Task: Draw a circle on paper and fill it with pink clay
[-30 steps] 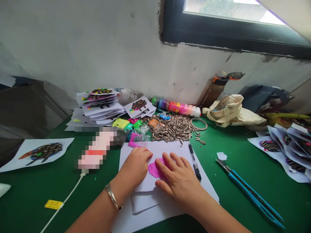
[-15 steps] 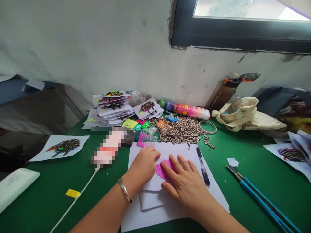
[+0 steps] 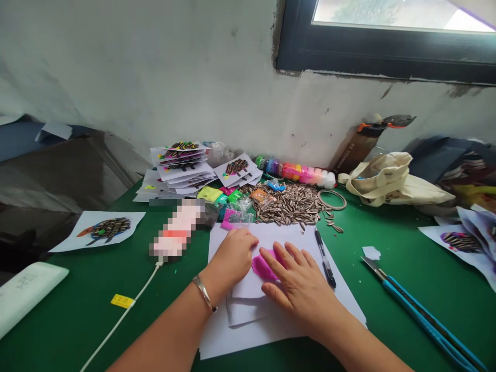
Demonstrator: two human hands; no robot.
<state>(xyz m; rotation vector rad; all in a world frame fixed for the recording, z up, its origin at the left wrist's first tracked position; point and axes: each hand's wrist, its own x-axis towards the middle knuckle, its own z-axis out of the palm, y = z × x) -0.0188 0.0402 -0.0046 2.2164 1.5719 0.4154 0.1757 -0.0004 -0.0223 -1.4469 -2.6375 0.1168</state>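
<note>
A flat pink piece of clay (image 3: pixel 264 266) lies on a small white paper (image 3: pixel 245 285), which rests on larger white sheets (image 3: pixel 222 338). My right hand (image 3: pixel 296 276) is spread over the right part of the clay, fingers apart and pressed against it. My left hand (image 3: pixel 232 254) rests on the paper just left of the clay, its fingers curled together at the paper's upper left; whatever is under them is hidden. A black pen (image 3: pixel 325 258) lies on the sheets to the right of my right hand.
Striped seeds (image 3: pixel 294 204) are heaped behind the sheets, beside clay packets (image 3: pixel 209 194) and stacked pictures (image 3: pixel 184 173). A blue-handled cutter (image 3: pixel 418 315) lies at the right. Further left are a phone (image 3: pixel 178 227) with a cable and a white box (image 3: pixel 31 294).
The view has shifted slightly, so the table's contents appear a little further right and up. My right hand has moved slightly on the pink clay; my left hand keeps its place.
</note>
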